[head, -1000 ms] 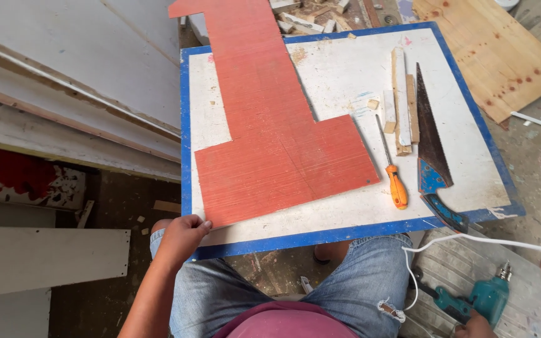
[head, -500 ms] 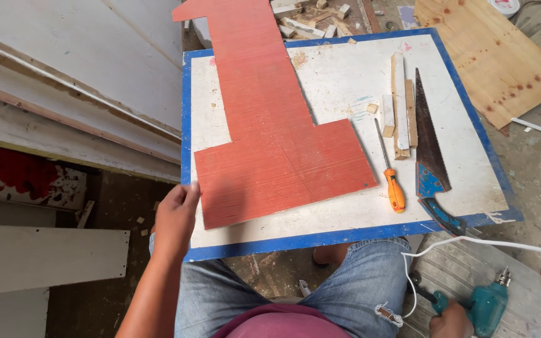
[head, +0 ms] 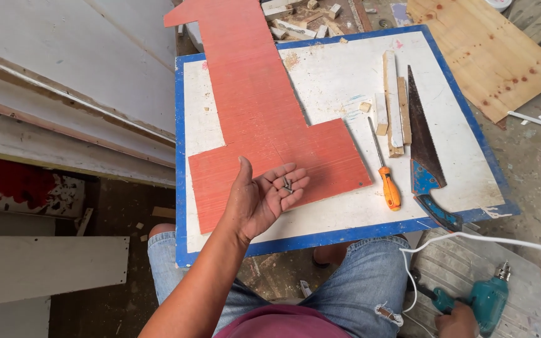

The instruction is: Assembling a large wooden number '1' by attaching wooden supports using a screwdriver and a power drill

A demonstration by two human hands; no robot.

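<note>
The person's left hand [head: 264,197] is raised palm up over the near part of the surface [head: 471,169], a white board with a blue painted edge, and its fingers are loosely curled to cup a few small dark screws [head: 287,184] that lie at the base of the fingers. The hand hovers above the lower part of a red cut-out panel [head: 264,119], a stepped shape whose narrow arm runs away past the far edge of the surface and whose wider foot lies flat on it. Just right of the panel's foot lies a screwdriver [head: 386,172] with an orange handle, its shaft pointing away from the person. Beside it, farther right, a handsaw [head: 422,147] with a blue handle lies with its blade tip pointing away, touching a few pale wood strips [head: 392,103] laid lengthwise next to it. The right hand [head: 455,320] is low at the bottom right, off the surface beside the person's denim-clad knee, wrapped around the grip of a teal electric drill [head: 486,297] whose chuck points up and to the right; a white cable [head: 471,239] runs from that side toward the surface's near corner. A sheet of plywood [head: 486,53] lies on the ground beyond the surface's right edge, and pale boards [head: 64,81] are stacked on the left.
</note>
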